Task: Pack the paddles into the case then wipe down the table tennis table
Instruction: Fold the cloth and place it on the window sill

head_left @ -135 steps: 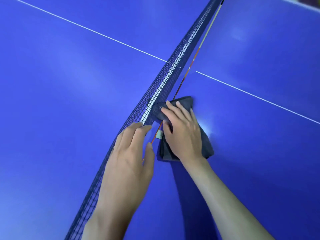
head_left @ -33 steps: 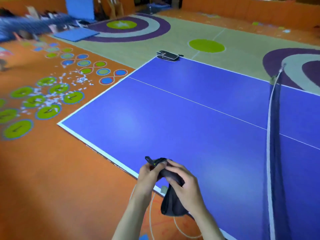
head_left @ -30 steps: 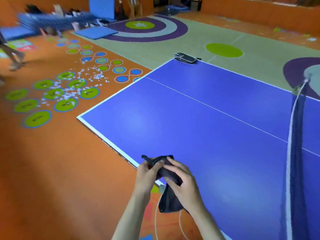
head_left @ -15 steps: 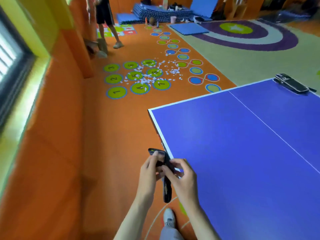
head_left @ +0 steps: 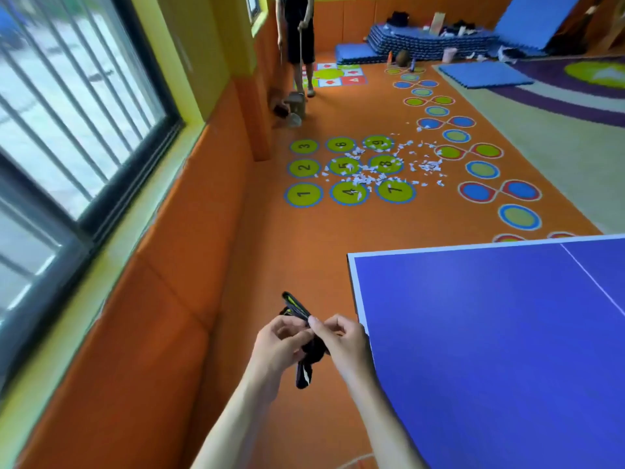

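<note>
A dark cloth [head_left: 297, 311] with thin yellow-green marks is bunched between both hands, off the table's left side over the orange floor. My left hand [head_left: 279, 346] grips its lower part, and a loose end hangs below. My right hand [head_left: 345, 340] pinches its top edge with thumb and fingers. The blue table tennis table [head_left: 490, 333] fills the lower right, its white-edged corner just right of my hands. The paddle case is out of view.
An orange padded wall [head_left: 162, 299] and barred window [head_left: 67, 106] run along the left. White paper scraps [head_left: 382, 167] litter numbered floor circles ahead. A person [head_left: 297, 45] with a broom and dustpan stands far ahead. Blue mats [head_left: 429, 44] are stacked at the back.
My view has swung left, away from the net and along the table's end. Both hands carried the cloth off the table surface and bunched it tighter; the paddle case left the view.
</note>
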